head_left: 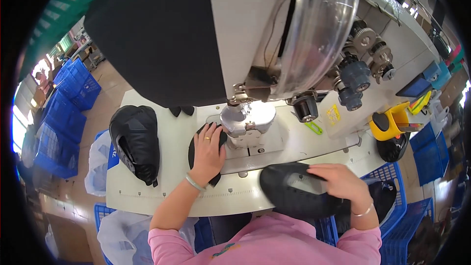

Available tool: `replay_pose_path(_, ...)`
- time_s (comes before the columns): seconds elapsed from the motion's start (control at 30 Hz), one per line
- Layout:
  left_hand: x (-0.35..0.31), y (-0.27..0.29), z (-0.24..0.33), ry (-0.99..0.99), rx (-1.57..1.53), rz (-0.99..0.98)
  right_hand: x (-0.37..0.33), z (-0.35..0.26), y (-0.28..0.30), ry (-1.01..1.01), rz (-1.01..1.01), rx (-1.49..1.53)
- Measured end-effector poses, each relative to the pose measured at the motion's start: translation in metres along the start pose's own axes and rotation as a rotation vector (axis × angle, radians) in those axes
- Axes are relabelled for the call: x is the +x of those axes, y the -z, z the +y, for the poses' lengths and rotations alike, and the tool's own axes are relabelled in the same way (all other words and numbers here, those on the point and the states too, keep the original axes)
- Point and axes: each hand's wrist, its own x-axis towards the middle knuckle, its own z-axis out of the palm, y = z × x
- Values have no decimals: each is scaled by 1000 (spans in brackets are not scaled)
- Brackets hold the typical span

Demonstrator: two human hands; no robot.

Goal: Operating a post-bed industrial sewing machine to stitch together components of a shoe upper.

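Note:
My left hand [210, 149] lies palm down on a black shoe piece [195, 145] on the white table, just left of the sewing machine's post [248, 125]. Its fingers are stretched out over the piece, and the thumb is hard to see. At the table's front edge, my right hand [339, 181] grips a black shoe upper [289, 194] by its opening, the fingers straight along the rim. The upper tilts over the edge, slightly blurred. Several more black uppers [135, 142] lie stacked at the table's left end.
The machine head [157, 39] overhangs the work area. Right of it are a lime-green tool [314, 128] and a yellow holder [388, 125]. A blue basket [396, 179] with black uppers stands by my right arm. More blue crates [56, 149] line the left.

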Motion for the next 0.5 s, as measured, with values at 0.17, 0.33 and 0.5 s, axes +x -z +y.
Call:
replay_pose_path(0.17, -3, 8, 1, -42, -28, 43, 56, -29, -26, -56, -229, -102)
replay_pose_path(0.33, 7, 49, 6, 164, -587, 100, 64, -48, -1, 368, -11, -77)
replay_pose_path(0.5, 13, 98, 32, 263, -1246, 60, 89, -57, 10, 762, 662, -363)
